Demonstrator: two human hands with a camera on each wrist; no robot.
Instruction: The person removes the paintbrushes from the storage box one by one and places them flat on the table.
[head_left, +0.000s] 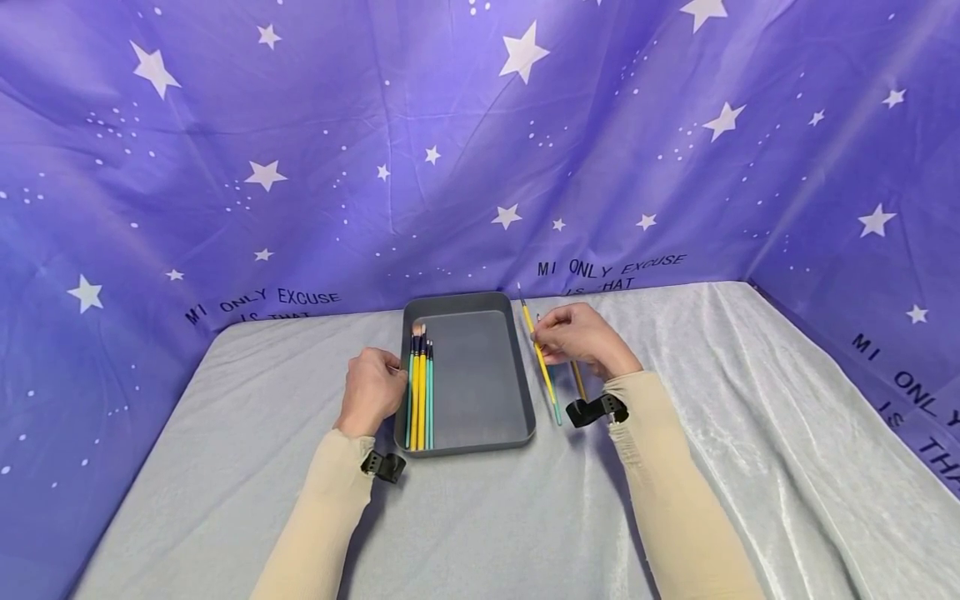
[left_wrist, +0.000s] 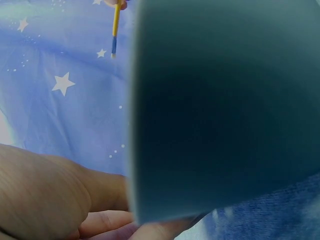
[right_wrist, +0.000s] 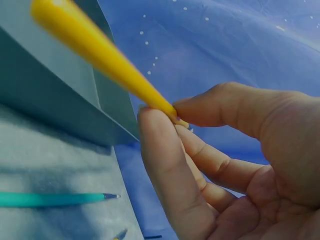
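My left hand (head_left: pixel 372 385) grips the left rim of a dark grey tray (head_left: pixel 480 392), whose wall (left_wrist: pixel 225 100) fills much of the left wrist view. Several paintbrushes (head_left: pixel 419 400) with yellow or teal handles lie side by side along the tray's left side, bristles away from me. Just off the tray's right side, my right hand (head_left: pixel 581 337) pinches a yellow paintbrush (right_wrist: pixel 110 62) between thumb and fingertips, holding it above the cloth. Below it on the cloth lie a teal paintbrush (right_wrist: pixel 55 199) and a yellow-handled paintbrush (head_left: pixel 577 379), the latter partly hidden by my right hand.
A pale grey velvety cloth (head_left: pixel 465 525) covers the table under the tray. Behind and at both sides hangs a purple backdrop (head_left: pixel 420 92) with white stars and lettering. Black wrist cameras (head_left: pixel 597 410) sit on both sleeves.
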